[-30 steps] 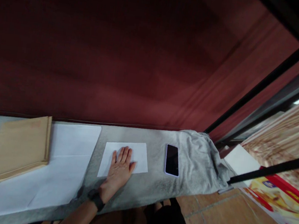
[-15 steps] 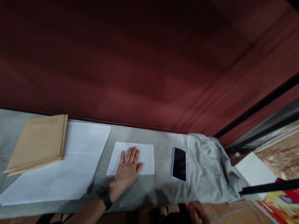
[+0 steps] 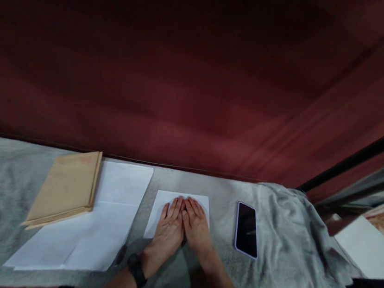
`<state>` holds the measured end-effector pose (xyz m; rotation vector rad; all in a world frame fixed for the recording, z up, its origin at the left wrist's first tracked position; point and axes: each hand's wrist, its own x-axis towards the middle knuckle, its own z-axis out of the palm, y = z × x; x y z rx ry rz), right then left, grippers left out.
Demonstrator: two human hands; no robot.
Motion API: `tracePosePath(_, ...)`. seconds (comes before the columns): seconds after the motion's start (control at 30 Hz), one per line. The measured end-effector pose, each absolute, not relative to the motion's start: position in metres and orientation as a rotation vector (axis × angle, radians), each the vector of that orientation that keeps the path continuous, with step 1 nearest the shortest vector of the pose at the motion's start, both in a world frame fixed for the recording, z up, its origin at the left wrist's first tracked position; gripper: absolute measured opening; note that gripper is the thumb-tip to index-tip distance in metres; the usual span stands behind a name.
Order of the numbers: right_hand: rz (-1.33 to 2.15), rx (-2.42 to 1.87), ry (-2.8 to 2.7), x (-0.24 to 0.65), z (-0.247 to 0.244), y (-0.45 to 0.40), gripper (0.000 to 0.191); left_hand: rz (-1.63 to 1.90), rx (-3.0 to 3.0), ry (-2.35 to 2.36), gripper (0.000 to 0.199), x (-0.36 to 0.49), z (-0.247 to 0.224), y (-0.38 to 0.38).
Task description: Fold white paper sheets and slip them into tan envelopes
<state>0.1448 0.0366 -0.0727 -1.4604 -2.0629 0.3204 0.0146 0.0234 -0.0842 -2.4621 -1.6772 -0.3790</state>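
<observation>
A small white paper (image 3: 152,218) lies on the grey cloth (image 3: 221,189), largely covered by my two hands. My left hand (image 3: 169,227), with a black watch (image 3: 137,270) on its wrist, rests flat on the paper with its fingers stretched forward. Beside it my right hand (image 3: 197,226) also lies flat on the paper, its fingertips touching or almost touching those of the left. Neither hand grips anything.
Brown envelopes (image 3: 68,185) lie at the left, partly over large white sheets (image 3: 105,226). A phone (image 3: 247,230) with a purple edge lies to the right of my hands. Dark red fabric (image 3: 191,92) hangs behind; a black bar (image 3: 362,153) slants at the right.
My right hand has come up from the lower right onto the small paper beside my left hand. The camera view has shifted, so the things on the cloth appear farther right.
</observation>
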Motion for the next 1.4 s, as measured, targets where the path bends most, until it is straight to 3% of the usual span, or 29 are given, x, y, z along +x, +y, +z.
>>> tracePosePath(0.57,-0.134,-1.762,-2.104,0.166,-0.085,0.040,0.052,-0.500,-2.216,-1.958,0.062,-0.012,-0.086,0.028)
tracePosePath(0.73,-0.094,-1.823,-2.041,0.164,-0.082,0.041,0.054,-0.578,-2.141,-1.993,0.060,-0.015,-0.085,0.030)
tracePosePath(1.0,0.165,-1.515,-2.259,0.143,-0.071,0.043,0.050,-0.418,-2.408,-1.745,0.058,0.011,-0.090,0.037)
tracePosePath(1.4,-0.053,-1.628,-2.196,0.155,-0.081,0.041,0.051,-0.398,-2.254,-1.950,0.060,-0.013,-0.081,0.030)
